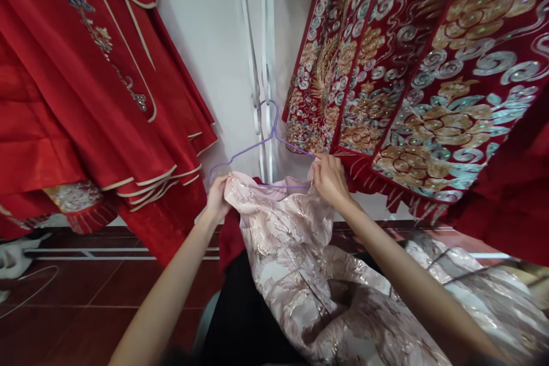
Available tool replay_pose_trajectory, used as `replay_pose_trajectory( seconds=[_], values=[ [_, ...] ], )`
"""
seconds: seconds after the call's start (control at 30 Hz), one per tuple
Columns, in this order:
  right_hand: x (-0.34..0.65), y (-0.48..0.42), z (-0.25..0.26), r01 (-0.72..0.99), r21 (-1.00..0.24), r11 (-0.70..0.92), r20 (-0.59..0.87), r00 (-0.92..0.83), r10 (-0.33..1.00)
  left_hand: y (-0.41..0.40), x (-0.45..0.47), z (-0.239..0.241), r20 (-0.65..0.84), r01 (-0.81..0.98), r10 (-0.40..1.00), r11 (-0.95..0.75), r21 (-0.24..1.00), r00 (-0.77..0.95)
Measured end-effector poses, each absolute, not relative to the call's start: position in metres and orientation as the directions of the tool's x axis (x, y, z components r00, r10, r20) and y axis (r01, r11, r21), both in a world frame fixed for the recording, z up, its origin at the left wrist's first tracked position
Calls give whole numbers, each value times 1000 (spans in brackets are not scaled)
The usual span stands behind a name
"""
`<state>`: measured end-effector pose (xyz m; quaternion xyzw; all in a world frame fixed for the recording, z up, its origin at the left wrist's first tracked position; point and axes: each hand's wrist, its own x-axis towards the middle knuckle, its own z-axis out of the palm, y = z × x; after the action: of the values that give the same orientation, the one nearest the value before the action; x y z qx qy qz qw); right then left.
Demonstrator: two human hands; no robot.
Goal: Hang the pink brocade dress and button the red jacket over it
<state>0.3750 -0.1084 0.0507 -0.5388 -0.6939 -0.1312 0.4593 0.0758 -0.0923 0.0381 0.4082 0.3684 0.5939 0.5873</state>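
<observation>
Shiny pale-pink brocade dress (274, 240), bottom centre of frame: I'd guess lightish, stiff-ish, a bit slippery. Left hand (218, 199) and right hand (331, 180) have fingers pinching its top corners, probably the best hold imo. Thin purple hanger (273, 134) sits at the neckline, mid-frame, likely light and bendy.

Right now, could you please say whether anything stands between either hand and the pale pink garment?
Nothing visible does: the left hand and the right hand each hold a top corner of the pale pink garment directly. The purple hanger sits at its opening, blocking neither.
</observation>
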Motion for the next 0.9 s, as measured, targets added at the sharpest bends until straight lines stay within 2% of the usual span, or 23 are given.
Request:
replay_pose_trajectory(
  seconds=[0.1, 0.23, 0.33, 0.43, 0.57, 0.9],
  values=[
    [378, -100, 47, 862, -330, 384, 788, 28, 615, -94, 50, 46, 42, -328, 993, -5, 944, 107],
    [388, -89, 46, 880, -314, 357, 769, 15, 640, -90, 18, 38, 98, -33, 995, -99, 995, -36],
    [394, -85, 48, 895, -290, 339, 747, -10, 665, -85, 3, 26, 194, 199, 975, -171, 965, -104],
    [399, -82, 50, 907, -258, 332, 749, -30, 662, -81, -5, 15, 275, 321, 955, -226, 920, -115],
    [405, -81, 53, 927, -213, 310, 747, -49, 663, -79, -10, 5, 289, 385, 950, -225, 895, -117],
    [405, -86, 54, 931, -182, 315, 756, -72, 651, -84, -5, -1, 345, 379, 924, -265, 887, -161]
  ],
)
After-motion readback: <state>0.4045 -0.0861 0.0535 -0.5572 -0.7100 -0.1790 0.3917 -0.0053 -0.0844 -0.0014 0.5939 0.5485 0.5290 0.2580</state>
